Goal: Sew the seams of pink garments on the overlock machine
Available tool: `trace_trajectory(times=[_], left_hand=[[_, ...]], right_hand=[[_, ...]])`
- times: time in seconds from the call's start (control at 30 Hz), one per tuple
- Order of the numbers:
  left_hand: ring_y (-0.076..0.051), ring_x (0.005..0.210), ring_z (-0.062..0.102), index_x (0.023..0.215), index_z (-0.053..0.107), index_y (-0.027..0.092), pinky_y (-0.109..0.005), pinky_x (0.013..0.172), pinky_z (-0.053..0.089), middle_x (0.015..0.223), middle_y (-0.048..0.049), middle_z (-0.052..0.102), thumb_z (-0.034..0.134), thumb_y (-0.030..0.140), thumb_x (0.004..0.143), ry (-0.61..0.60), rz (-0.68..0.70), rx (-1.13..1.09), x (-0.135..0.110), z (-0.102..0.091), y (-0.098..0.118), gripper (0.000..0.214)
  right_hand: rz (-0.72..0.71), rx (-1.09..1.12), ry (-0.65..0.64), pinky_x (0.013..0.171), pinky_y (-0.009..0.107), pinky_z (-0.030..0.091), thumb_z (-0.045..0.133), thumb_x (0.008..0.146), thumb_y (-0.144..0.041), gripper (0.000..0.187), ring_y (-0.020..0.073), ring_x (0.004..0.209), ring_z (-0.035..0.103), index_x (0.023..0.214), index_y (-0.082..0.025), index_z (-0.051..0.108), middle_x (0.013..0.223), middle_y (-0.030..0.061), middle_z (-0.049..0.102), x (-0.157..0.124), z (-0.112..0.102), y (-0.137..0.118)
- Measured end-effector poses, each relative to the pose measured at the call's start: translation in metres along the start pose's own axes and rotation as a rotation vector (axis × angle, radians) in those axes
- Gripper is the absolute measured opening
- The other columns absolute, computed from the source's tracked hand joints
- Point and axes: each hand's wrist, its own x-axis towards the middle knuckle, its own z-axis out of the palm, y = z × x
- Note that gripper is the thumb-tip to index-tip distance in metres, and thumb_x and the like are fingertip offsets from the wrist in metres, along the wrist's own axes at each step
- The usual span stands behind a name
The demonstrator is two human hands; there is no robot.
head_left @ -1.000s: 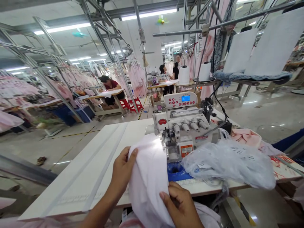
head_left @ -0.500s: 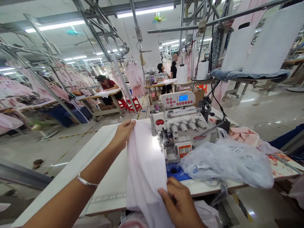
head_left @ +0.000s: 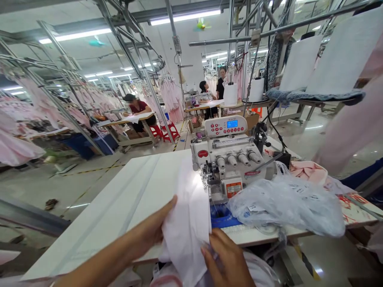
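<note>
A pale pink cloth panel point(head_left: 187, 223) hangs in a long fold in front of me, at the near edge of the white sewing table point(head_left: 113, 207). My left hand point(head_left: 149, 229) presses in from the left with its fingers against the fold and seems to hold the cloth. My right hand point(head_left: 227, 259) pinches the lower part of the cloth. Just beyond both hands stands a white overlock sewing machine point(head_left: 227, 159). Its needle area is about a hand's width from the cloth. More pale fabric bunches below my hands, partly hidden by them.
A crumpled clear plastic bag point(head_left: 284, 207) and pink fabric point(head_left: 308, 171) lie right of the machine. A pale pink garment point(head_left: 353, 123) hangs at the right. Co-workers sit and stand beyond, among racks of pink garments point(head_left: 170, 95) and red stools point(head_left: 169, 130).
My left hand has dropped from high on the cloth to lower down, and the top of the cloth has fallen lower. A pale pink garment has come into view at the right.
</note>
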Motion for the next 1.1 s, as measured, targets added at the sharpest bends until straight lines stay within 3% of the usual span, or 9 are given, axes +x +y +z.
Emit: trace_trajectory(times=[0.07, 0.1, 0.27, 0.37, 0.5, 0.73, 0.9, 1.0, 1.1], left_hand=[[-0.030, 0.089, 0.071, 0.097, 0.072, 0.016, -0.037, 0.075, 0.056, 0.098, -0.0143, 0.075, 0.071, 0.077, 0.060, -0.070, -0.131, -0.064, -0.019, -0.002, -0.025, 0.072], [-0.029, 0.089, 0.070, 0.096, 0.072, 0.016, -0.035, 0.076, 0.055, 0.098, -0.0133, 0.075, 0.072, 0.075, 0.059, -0.014, -0.099, -0.059, -0.025, -0.005, -0.029, 0.069], [-0.026, 0.091, 0.065, 0.085, 0.072, 0.019, -0.031, 0.077, 0.054, 0.099, -0.0081, 0.074, 0.073, 0.078, 0.052, 0.355, 0.308, 0.030, -0.026, -0.022, -0.014, 0.067], [-0.026, 0.086, 0.063, 0.085, 0.071, 0.021, -0.030, 0.071, 0.054, 0.092, -0.0050, 0.073, 0.071, 0.079, 0.056, 0.353, 0.391, 0.033, -0.019, -0.025, -0.007, 0.065], [-0.022, 0.080, 0.060, 0.078, 0.069, 0.020, -0.027, 0.067, 0.052, 0.081, -0.0031, 0.070, 0.069, 0.076, 0.064, 0.361, 0.501, 0.070, -0.008, -0.022, 0.005, 0.057], [-0.015, 0.061, 0.054, 0.078, 0.067, 0.016, -0.021, 0.050, 0.041, 0.071, -0.0013, 0.064, 0.073, 0.066, 0.066, 0.348, 0.721, 0.142, 0.025, -0.022, 0.069, 0.052], [-0.013, 0.054, 0.054, 0.083, 0.070, 0.014, -0.021, 0.047, 0.039, 0.068, -0.0001, 0.066, 0.082, 0.053, 0.058, 0.344, 0.671, 0.095, 0.051, -0.016, 0.126, 0.048], [-0.011, 0.054, 0.053, 0.086, 0.066, 0.012, -0.022, 0.051, 0.043, 0.067, 0.0011, 0.063, 0.075, 0.044, 0.070, 0.352, 0.609, 0.049, 0.066, -0.014, 0.155, 0.037], [-0.012, 0.069, 0.060, 0.098, 0.060, 0.014, -0.024, 0.065, 0.050, 0.084, -0.0013, 0.066, 0.065, 0.039, 0.082, 0.322, 0.567, 0.014, 0.071, -0.011, 0.155, 0.030]], right_hand=[[-0.068, -0.142, -0.027, 0.072, 0.031, 0.042, 0.046, 0.097, -0.015, 0.015, 0.0217, 0.082, 0.062, 0.094, -0.020, 0.061, 0.091, 0.0061, 0.065, -0.021, 0.003, 0.007], [-0.100, -0.184, -0.033, 0.073, 0.032, 0.041, 0.046, 0.096, -0.013, 0.017, 0.0218, 0.079, 0.062, 0.092, -0.020, 0.061, 0.087, 0.0055, 0.065, -0.029, 0.003, 0.010], [-0.043, 0.070, -0.087, 0.080, 0.031, 0.045, 0.042, 0.099, -0.013, 0.022, 0.0216, 0.089, 0.064, 0.093, -0.020, 0.061, 0.095, 0.0078, 0.065, -0.046, -0.005, 0.005], [0.076, 0.307, -0.174, 0.072, 0.026, 0.046, 0.039, 0.103, -0.027, 0.032, 0.0194, 0.081, 0.063, 0.084, -0.019, 0.063, 0.090, 0.0078, 0.063, -0.046, -0.007, -0.002], [0.181, 0.416, -0.085, 0.062, 0.025, 0.041, 0.045, 0.101, -0.046, 0.045, 0.0177, 0.069, 0.059, 0.072, -0.016, 0.064, 0.077, 0.0064, 0.060, -0.038, -0.001, 0.000], [0.326, 0.537, -0.033, 0.067, 0.027, 0.041, 0.052, 0.097, -0.046, 0.043, 0.0181, 0.072, 0.051, 0.067, -0.016, 0.059, 0.072, 0.0029, 0.053, 0.011, -0.006, -0.001], [0.412, 0.556, 0.054, 0.058, 0.027, 0.030, 0.054, 0.089, -0.052, 0.046, 0.0147, 0.063, 0.036, 0.060, -0.018, 0.048, 0.063, -0.0017, 0.037, 0.055, -0.015, -0.003], [0.448, 0.561, 0.093, 0.055, 0.026, 0.024, 0.053, 0.087, -0.054, 0.046, 0.0132, 0.061, 0.030, 0.059, -0.019, 0.043, 0.062, -0.0031, 0.031, 0.073, -0.020, -0.004], [0.456, 0.571, 0.096, 0.054, 0.025, 0.023, 0.054, 0.087, -0.054, 0.046, 0.0126, 0.059, 0.029, 0.059, -0.019, 0.042, 0.061, -0.0038, 0.030, 0.074, -0.020, -0.002]])
